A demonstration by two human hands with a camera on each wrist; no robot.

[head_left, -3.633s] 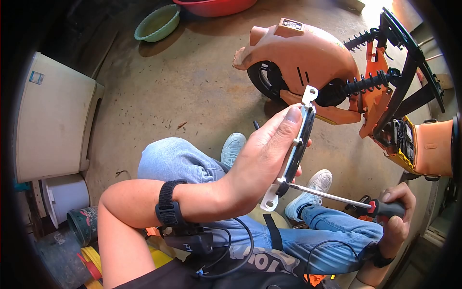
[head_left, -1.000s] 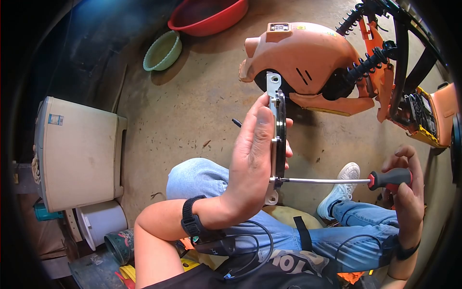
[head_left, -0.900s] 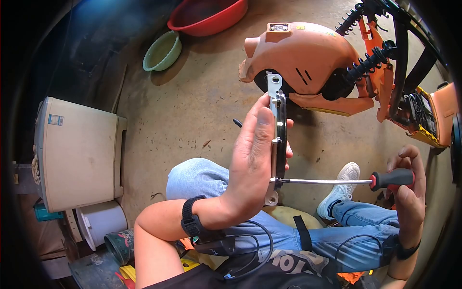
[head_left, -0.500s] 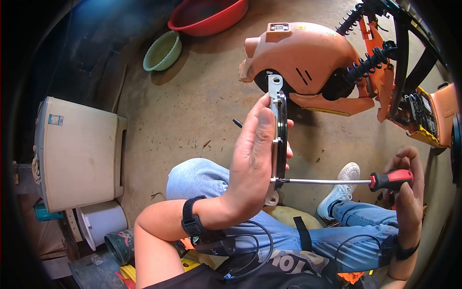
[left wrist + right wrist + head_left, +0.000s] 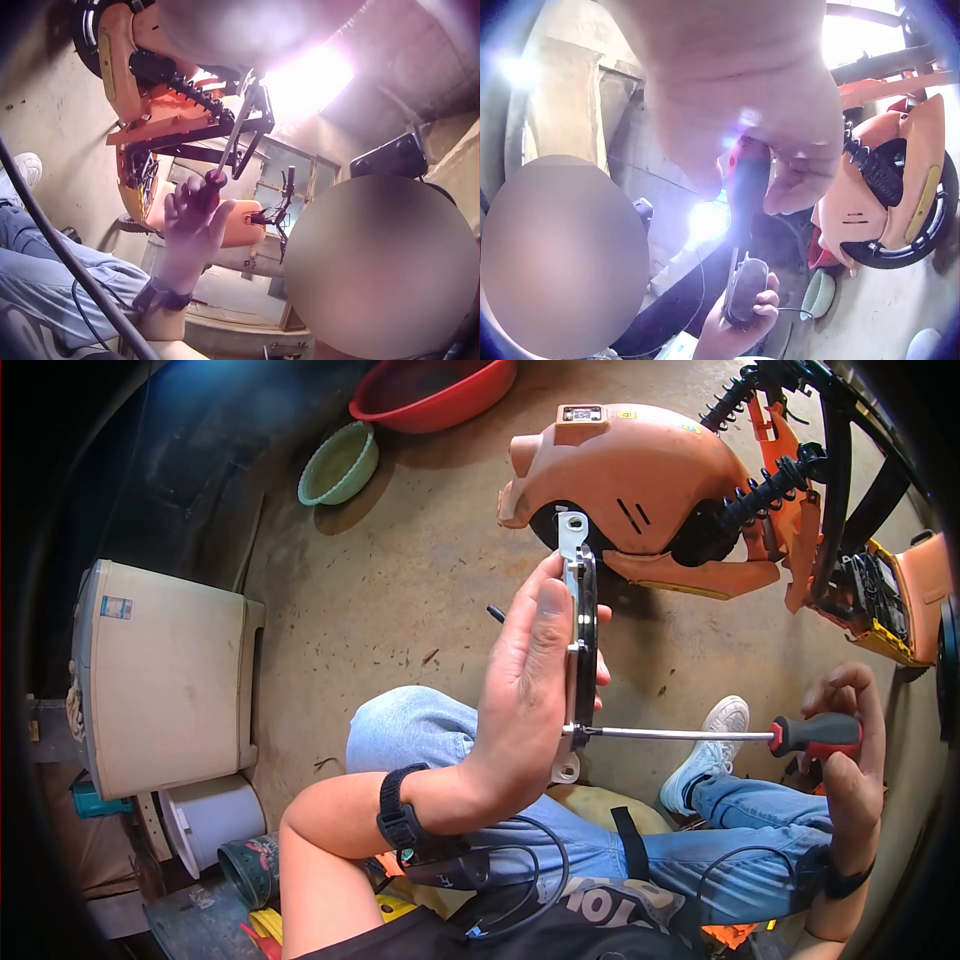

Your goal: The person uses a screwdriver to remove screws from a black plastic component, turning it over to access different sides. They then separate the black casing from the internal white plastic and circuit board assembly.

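Note:
In the head view my left hand [image 5: 525, 695] holds a flat, dark oval part [image 5: 588, 625] on edge, thumb along its near side and fingertips showing behind it. A pale metal bracket [image 5: 572, 528] with holed ends backs this part. My right hand [image 5: 855, 780] grips a red and grey screwdriver [image 5: 820, 735] by its handle, thumb and fingers on either side. The shaft runs level to the left, its tip at a screw spot near the part's lower end. From the right wrist view, the oval face [image 5: 748, 289] shows below the screwdriver handle [image 5: 748, 180]. A black cable trails from it.
An orange two-wheeler with bared frame and springs stands ahead; its rear fender [image 5: 640, 480] faces me. A red tub [image 5: 430, 405] and green basin [image 5: 340, 465] sit on the floor. At left are a pale box [image 5: 170, 680] and white bucket [image 5: 210, 820].
Since the oldest frame, the part has turned more upright and the view has shifted. Over the last second the screwdriver handle has turned between my right fingers, while the left hand stays nearly still.

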